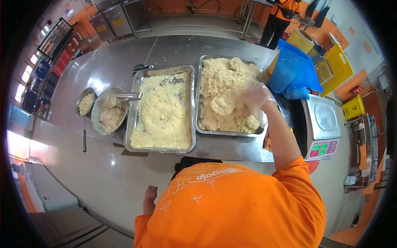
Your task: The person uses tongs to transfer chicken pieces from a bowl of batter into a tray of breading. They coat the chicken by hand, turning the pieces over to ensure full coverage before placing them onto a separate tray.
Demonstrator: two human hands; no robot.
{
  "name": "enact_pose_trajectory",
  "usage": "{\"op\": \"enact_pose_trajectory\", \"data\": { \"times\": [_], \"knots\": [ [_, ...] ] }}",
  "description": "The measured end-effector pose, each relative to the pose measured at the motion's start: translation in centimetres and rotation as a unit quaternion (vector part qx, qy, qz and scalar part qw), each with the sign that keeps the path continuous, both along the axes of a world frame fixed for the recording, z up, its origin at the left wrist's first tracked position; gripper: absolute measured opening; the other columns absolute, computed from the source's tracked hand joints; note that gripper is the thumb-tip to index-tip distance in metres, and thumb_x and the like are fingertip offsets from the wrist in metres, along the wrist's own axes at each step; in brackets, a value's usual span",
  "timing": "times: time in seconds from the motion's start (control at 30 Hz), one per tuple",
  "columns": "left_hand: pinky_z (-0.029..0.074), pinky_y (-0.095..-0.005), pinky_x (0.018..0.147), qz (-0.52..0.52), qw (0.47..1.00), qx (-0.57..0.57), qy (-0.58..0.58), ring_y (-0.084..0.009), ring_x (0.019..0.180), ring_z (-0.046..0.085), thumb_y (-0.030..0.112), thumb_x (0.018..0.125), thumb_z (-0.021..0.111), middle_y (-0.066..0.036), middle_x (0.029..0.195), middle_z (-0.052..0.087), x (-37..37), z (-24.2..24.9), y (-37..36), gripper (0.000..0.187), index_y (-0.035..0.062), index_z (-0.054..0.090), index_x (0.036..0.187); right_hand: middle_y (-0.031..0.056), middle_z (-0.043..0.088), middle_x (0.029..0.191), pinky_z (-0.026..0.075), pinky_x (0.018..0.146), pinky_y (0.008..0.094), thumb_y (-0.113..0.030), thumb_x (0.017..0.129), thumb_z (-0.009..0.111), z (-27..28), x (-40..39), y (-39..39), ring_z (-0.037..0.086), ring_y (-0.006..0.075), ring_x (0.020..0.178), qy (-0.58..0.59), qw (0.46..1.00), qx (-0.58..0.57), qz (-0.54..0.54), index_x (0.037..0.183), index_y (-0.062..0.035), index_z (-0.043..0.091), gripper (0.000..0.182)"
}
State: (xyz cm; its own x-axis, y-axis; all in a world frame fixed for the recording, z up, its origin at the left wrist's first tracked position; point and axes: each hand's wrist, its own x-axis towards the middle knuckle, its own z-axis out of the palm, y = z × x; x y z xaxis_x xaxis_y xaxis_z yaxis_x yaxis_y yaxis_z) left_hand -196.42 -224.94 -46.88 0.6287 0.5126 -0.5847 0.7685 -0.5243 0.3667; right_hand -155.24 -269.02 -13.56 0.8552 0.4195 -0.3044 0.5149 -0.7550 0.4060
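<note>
My right hand (257,96), in a clear plastic glove, is over the right side of a metal tray (198,93) heaped with pale crumbs (219,76). Its fingers are blurred against the crumbs, and I cannot make out anything held. Beside it lies a rounded, crumb-covered piece (224,103). Down by my left side is my left hand (150,193), away from the table, its fingers mostly hidden. A second metal tray (192,111) holds looser yellowish crumbs (163,109). Left of that, a bowl (96,122) contains a pale, wet mass with metal tongs (128,96) resting across it.
A handled strainer (85,105) with crumbs lies at the table's left. Behind the trays are black-handled scissors (142,67). On the right stand a blue bag (295,68) and a digital scale (324,120). Another person (279,20) stands beyond the table (173,49).
</note>
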Motion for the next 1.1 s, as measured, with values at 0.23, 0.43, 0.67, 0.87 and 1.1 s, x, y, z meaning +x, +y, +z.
{"op": "enact_pose_trajectory", "data": {
  "times": [0.23, 0.43, 0.67, 0.87, 1.1],
  "knots": [
    [0.045, -0.0384, 0.073, -0.024, 0.997, -0.035, -0.066, -0.0358, 0.084, 0.056, 0.030, 0.078, 0.054, -0.020, 0.085, 0.059, 2.8, 2.5, -2.4, 0.030, 0.0011, 0.053, 0.089, 0.0128, 0.058, 0.095, 0.045, 0.077, 0.0351, -0.018, 0.075, 0.048, 0.1, -1.7, -0.6, 0.054, 0.0262, 0.094, -0.150, 0.979, 0.126, -0.049, 0.100, -0.0068, 0.055, 0.028],
    [0.042, -0.0388, 0.079, -0.090, 0.995, -0.038, 0.033, -0.0339, 0.094, 0.053, 0.032, 0.078, 0.053, -0.020, 0.096, 0.057, 1.5, 1.4, -2.0, 0.036, 0.0015, 0.053, 0.096, 0.0137, 0.060, 0.086, 0.047, 0.069, 0.0363, -0.026, 0.080, 0.051, 1.2, -2.1, 4.5, 0.058, 0.0288, 0.080, -0.182, 0.815, 0.545, -0.071, 0.094, -0.0087, 0.058, 0.024],
    [0.040, -0.0388, 0.083, 0.020, 0.996, -0.033, 0.079, -0.0336, 0.098, 0.051, 0.035, 0.079, 0.051, -0.020, 0.100, 0.056, 1.0, 4.5, -1.9, 0.039, 0.0031, 0.054, 0.100, 0.0160, 0.036, 0.127, 0.027, 0.097, 0.0326, -0.042, 0.083, 0.034, -5.2, -7.3, 17.4, 0.031, 0.0269, 0.119, 0.148, 0.880, 0.405, 0.197, 0.127, -0.0098, 0.033, 0.054],
    [0.042, -0.0384, 0.082, 0.044, 0.995, -0.062, 0.065, -0.0338, 0.095, 0.053, 0.034, 0.080, 0.050, -0.019, 0.097, 0.058, -1.6, 5.4, 0.5, 0.037, 0.0031, 0.055, 0.099, 0.0119, 0.009, 0.141, 0.004, 0.104, 0.0450, -0.052, 0.084, 0.018, -9.1, -9.3, 26.5, 0.008, 0.0280, 0.130, 0.175, 0.960, 0.154, 0.156, 0.133, -0.0268, 0.020, 0.055],
    [0.042, -0.0389, 0.081, 0.163, 0.984, -0.061, 0.049, -0.0340, 0.095, 0.053, 0.036, 0.078, 0.052, -0.020, 0.097, 0.058, -8.7, 3.5, 6.1, 0.041, 0.0005, 0.055, 0.098, 0.0104, 0.015, 0.139, 0.013, 0.102, 0.0465, -0.051, 0.084, 0.024, -8.9, -1.0, 30.5, 0.015, 0.0273, 0.127, 0.054, 0.968, 0.221, 0.101, 0.133, -0.0218, 0.022, 0.057]
  ]
}}
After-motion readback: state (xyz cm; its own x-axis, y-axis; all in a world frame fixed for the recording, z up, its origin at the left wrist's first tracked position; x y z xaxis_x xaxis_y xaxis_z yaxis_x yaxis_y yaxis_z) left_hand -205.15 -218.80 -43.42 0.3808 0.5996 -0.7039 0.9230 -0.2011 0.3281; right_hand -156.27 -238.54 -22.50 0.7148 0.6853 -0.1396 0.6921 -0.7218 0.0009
